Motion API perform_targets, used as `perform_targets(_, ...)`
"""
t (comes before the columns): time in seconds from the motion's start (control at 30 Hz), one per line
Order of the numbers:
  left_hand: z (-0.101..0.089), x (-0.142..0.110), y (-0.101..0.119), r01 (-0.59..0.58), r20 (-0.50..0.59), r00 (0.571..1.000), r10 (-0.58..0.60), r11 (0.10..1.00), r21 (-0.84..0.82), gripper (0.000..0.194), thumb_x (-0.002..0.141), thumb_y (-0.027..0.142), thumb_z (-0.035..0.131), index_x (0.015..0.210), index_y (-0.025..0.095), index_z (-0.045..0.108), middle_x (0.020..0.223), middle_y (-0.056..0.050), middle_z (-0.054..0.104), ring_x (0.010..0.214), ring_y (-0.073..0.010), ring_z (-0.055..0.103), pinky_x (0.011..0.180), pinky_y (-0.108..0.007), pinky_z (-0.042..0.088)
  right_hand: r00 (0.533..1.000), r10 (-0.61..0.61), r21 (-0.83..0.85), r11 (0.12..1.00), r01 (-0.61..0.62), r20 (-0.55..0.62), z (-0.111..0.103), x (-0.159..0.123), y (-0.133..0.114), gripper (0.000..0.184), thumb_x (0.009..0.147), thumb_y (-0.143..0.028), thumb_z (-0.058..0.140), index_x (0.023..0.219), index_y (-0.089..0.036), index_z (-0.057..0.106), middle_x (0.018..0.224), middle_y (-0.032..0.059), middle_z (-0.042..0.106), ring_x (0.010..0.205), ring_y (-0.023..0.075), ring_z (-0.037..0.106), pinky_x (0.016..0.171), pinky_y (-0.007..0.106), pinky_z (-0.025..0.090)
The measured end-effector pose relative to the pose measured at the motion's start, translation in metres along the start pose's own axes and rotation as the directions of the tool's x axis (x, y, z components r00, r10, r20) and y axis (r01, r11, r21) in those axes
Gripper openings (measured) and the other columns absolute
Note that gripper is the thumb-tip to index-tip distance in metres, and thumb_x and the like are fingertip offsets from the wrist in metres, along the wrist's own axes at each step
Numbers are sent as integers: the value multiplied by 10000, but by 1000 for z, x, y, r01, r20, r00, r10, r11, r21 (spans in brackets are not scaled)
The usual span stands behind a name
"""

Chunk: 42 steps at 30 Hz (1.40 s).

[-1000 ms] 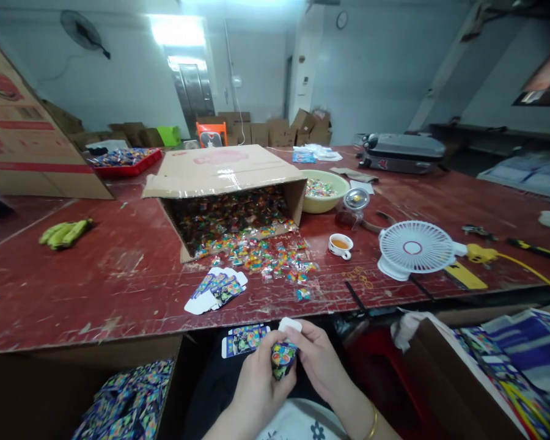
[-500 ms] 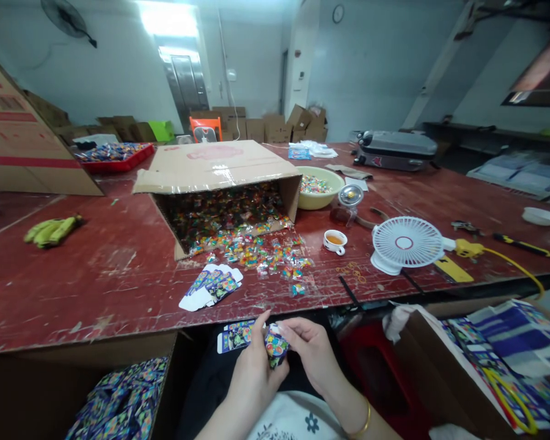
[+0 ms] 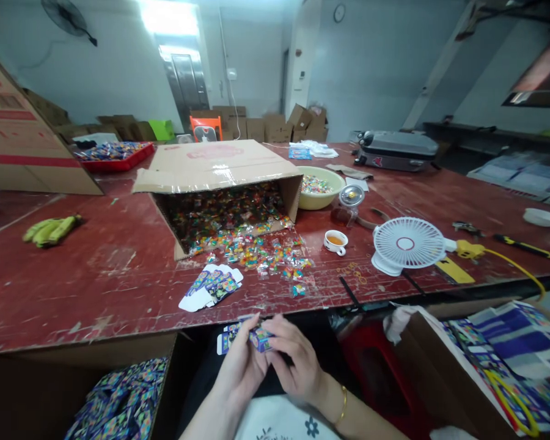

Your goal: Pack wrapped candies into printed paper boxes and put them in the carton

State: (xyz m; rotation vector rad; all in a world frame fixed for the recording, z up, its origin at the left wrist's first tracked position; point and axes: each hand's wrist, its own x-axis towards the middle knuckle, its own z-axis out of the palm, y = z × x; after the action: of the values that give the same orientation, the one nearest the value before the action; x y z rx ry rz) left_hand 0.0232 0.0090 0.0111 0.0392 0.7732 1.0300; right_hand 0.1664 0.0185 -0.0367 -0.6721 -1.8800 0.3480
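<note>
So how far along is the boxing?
Looks done: a heap of small printed boxes in the lower-left carton; can't tell if each is filled. In hand: one small box in the left hand, right hand at it. Left: fanned flat boxes on the table and plenty of wrapped candies spilling from the big carton.

The long table (image 3: 132, 287) is surfaced in glossy dark red, scuffed and scratched through to paler marks. The open carton (image 3: 220, 160) is made of matt brown corrugated cardboard, with shiny clear tape stretched along its flap. Small multicoloured sweets (image 3: 256, 253) are wrapped in glossy clear film. The ribbed round fan (image 3: 404, 243) is moulded in smooth white plastic; a glossy glaze is shown by the small white cup (image 3: 335, 243). The thin bracelet (image 3: 343, 404) is finished in polished gold-coloured metal.
</note>
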Motion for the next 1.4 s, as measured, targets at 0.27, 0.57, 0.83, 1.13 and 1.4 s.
perform_targets(0.27,-9,9,-9,-360,-73,913,401,877,320,329,690,420,688,843,179,524,581,84,434,487,-62,454,475,-199,445,954,285,-551,813,-191,90,5,-22,90,632,860,-392,522,1394,-134,303,1429,174,370,1336,321,299,1036,550,354)
perform_targets(0.57,-24,15,-16,-411,58,772,633,427,806,414,637,434,695,927,212,500,558,83,537,462,-91,486,490,-203,370,879,477,90,876,-473,-26,-24,-29,61,196,845,-227,546,1003,-220,661,1028,80,713,962,243,663,881,438,528)
perform_targets(0.83,-18,18,-21,-299,373,718,588,-223,928,320,734,375,577,1014,257,478,763,12,685,685,-199,652,613,-269,440,566,822,724,357,-590,55,-16,40,-1,235,660,-332,761,781,-173,637,813,47,684,763,195,645,746,341,516)
perform_targets(1.13,-11,13,-12,-117,279,754,595,-296,948,378,731,252,568,1084,247,433,829,-18,689,753,-246,671,622,-291,433,606,794,650,486,-584,-49,-31,45,8,224,715,-403,698,685,-184,663,776,21,595,735,161,531,701,290,446)
perform_targets(1.4,-11,12,-18,-267,339,731,593,-209,941,452,645,163,579,1075,234,456,1025,-75,661,898,-284,653,766,-369,460,685,725,471,632,-615,-78,-4,35,5,287,734,-396,666,565,-177,590,877,57,565,792,191,568,716,316,481)
